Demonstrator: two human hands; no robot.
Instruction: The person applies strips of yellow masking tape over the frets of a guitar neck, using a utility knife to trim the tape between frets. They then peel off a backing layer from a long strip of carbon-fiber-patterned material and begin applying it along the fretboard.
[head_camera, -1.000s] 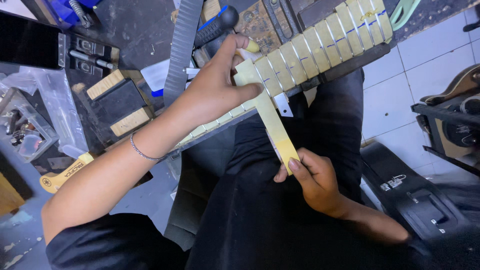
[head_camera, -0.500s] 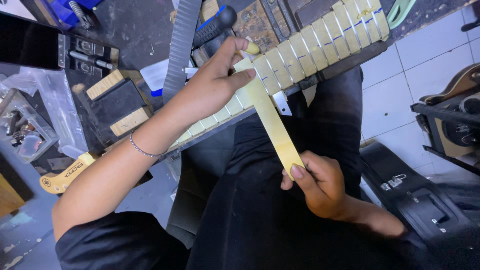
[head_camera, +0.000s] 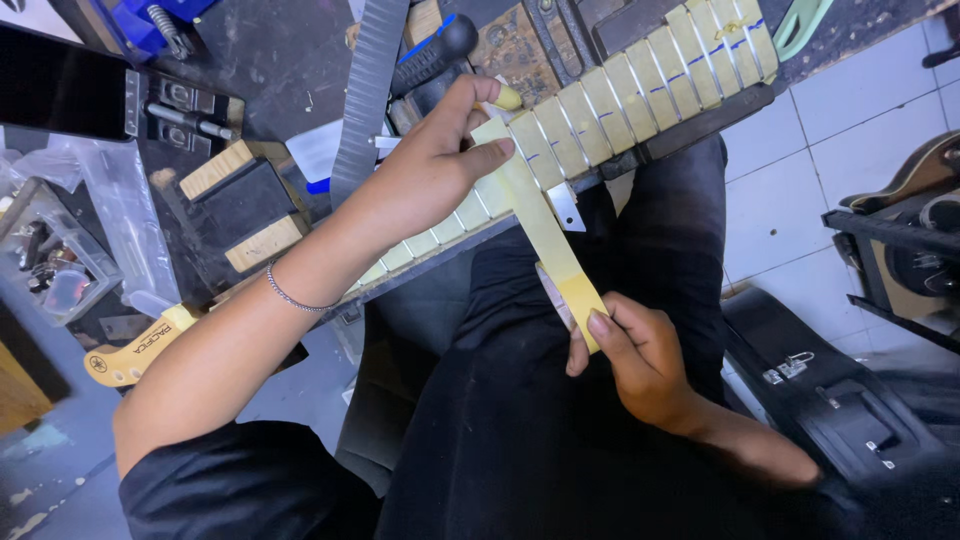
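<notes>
The left hand (head_camera: 430, 175) presses the tape (head_camera: 540, 225) onto the guitar neck (head_camera: 600, 110); the right hand (head_camera: 630, 355) pinches its free end below. The strip looks light, limp and tearable, best held taut at both ends.

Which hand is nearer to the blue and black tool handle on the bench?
Left. The left hand presses tape on the guitar neck, just below the tool handle. The right hand holds the tape strip over the lap.
</notes>
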